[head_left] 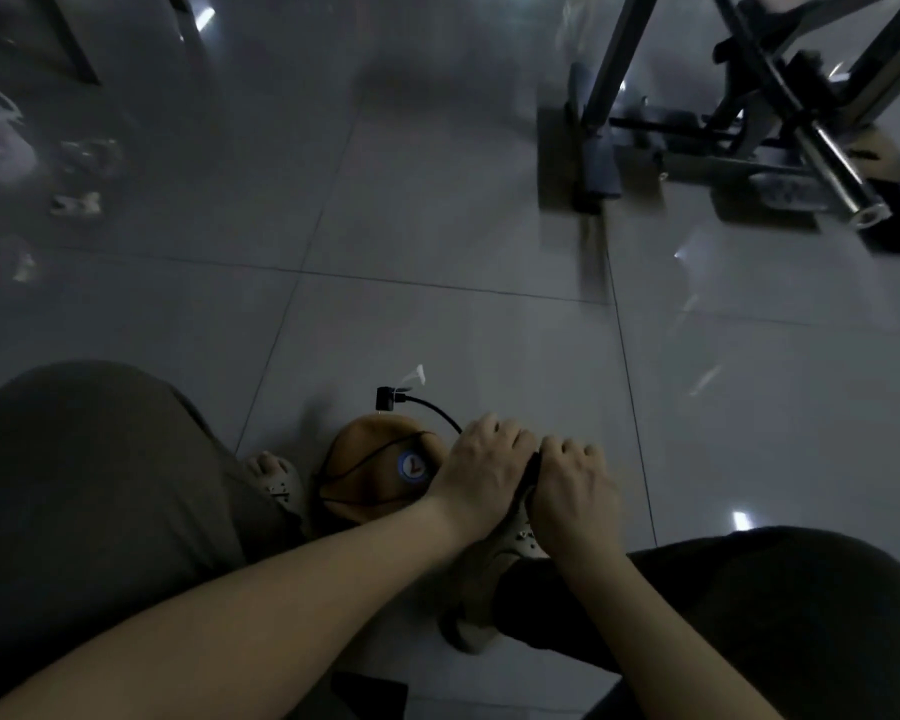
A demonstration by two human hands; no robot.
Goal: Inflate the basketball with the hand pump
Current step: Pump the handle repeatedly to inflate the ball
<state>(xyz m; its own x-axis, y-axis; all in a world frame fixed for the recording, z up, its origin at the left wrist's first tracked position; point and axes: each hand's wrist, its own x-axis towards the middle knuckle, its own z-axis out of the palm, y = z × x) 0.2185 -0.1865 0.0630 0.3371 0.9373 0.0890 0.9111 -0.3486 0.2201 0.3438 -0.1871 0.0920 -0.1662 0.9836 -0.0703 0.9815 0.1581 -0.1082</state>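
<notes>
Left hand [481, 472] and right hand [572, 491] side by side, fingers [497, 433] wrapped round the pump handle [533, 464]; basketball [365, 480] just left of the left hand; next stroke likely straight down.

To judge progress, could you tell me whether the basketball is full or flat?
Flat, it seems: the basketball looks slumped and lopsided, not round, though dim light limits certainty.

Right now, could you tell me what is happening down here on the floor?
A person grips the pump handle with both the left hand and the right hand. The basketball lies on the tiled floor by their feet and looks soft and misshapen. The black hose loops to a connector at the ball's far side. The gauge cannot be read.
</notes>
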